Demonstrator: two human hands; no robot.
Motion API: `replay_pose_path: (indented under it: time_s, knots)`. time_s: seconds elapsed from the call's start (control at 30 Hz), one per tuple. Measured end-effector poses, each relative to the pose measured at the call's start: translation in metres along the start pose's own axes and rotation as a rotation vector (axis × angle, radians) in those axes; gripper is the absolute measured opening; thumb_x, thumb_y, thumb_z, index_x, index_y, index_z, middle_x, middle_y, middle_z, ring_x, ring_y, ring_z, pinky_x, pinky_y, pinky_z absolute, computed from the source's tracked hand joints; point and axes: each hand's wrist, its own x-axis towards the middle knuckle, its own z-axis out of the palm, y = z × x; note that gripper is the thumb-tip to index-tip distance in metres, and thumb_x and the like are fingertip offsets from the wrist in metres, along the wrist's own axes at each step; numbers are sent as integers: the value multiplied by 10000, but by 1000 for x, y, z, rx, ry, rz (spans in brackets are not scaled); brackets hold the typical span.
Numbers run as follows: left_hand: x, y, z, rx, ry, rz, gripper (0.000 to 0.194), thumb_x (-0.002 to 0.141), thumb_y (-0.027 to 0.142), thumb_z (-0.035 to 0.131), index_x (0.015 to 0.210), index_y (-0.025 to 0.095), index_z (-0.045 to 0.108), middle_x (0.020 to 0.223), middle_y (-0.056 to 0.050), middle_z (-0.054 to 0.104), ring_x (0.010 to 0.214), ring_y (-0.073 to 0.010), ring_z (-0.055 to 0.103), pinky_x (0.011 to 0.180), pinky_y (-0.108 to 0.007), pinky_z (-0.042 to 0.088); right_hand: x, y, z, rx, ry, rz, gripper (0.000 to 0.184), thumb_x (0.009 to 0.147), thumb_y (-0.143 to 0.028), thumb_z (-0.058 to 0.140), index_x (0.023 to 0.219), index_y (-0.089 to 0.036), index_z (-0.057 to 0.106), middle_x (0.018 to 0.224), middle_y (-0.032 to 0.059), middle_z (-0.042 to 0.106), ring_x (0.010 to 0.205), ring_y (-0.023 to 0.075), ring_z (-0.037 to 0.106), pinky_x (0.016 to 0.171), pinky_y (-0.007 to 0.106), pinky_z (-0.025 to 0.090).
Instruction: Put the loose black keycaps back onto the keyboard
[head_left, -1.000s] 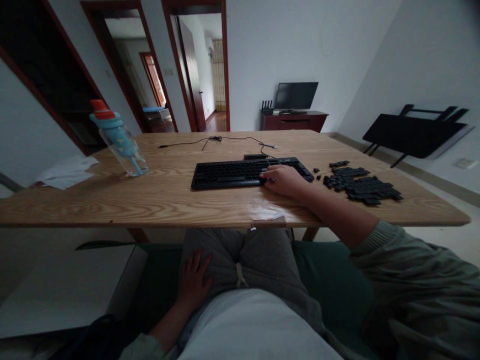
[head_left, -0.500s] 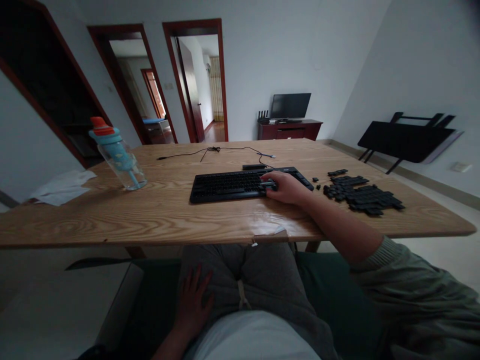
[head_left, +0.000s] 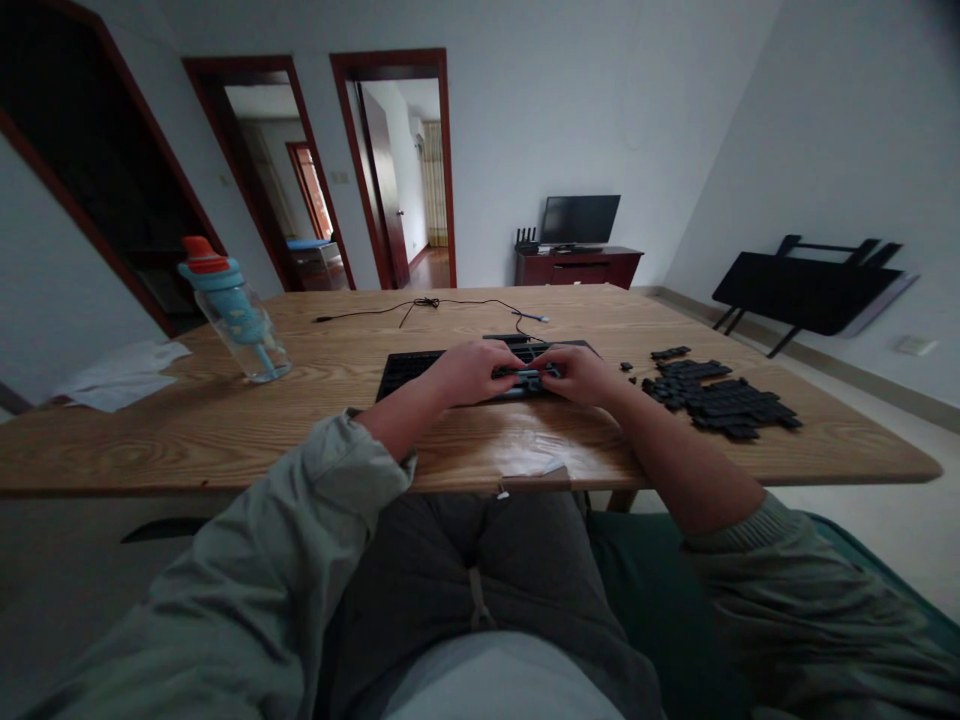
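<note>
A black keyboard (head_left: pixel 405 372) lies on the wooden table in front of me, partly covered by both hands. Over its right half, my left hand (head_left: pixel 474 372) has its fingers curled and pressed together near the keys. My right hand (head_left: pixel 576 373) faces it closely, thumb and fingers pinched at the keyboard's right part. Whatever small piece sits between the fingers of either hand is too small and dark to name. To the right, loose black keycaps (head_left: pixel 739 402) lie in a flat heap, with a few single ones apart from it.
A clear water bottle (head_left: pixel 244 325) with a blue and orange lid stands at the left, beside white tissue paper (head_left: pixel 124 375). A black cable (head_left: pixel 426 301) runs behind the keyboard. The table's front edge (head_left: pixel 300 490) is close to my lap.
My left hand has come up from my thigh to the keyboard and is now close to my right hand. The right hand has stayed over the keyboard's right part.
</note>
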Motion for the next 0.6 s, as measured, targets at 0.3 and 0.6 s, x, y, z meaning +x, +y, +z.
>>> replay_pose_path:
  time_s: [0.3, 0.6]
  knots:
    - [-8, -21, 41, 136, -48, 104, 312, 940, 265, 541, 1145, 179, 760, 1187, -101, 742, 1064, -199, 683, 981, -335, 495, -2, -19, 3, -244, -152, -90, 362, 828, -233, 609, 1145, -224, 782, 1195, 66, 750, 1045, 259, 717, 932, 350, 543]
    - [-3, -18, 43, 84, -40, 89, 356, 886, 219, 580, 1205, 189, 736, 1244, -97, 723, 1116, -207, 667, 1038, -358, 474, 0, -20, 3, -245, -151, -104, 340, 822, -260, 640, 1126, -228, 788, 1152, 67, 766, 1008, 246, 728, 891, 309, 539]
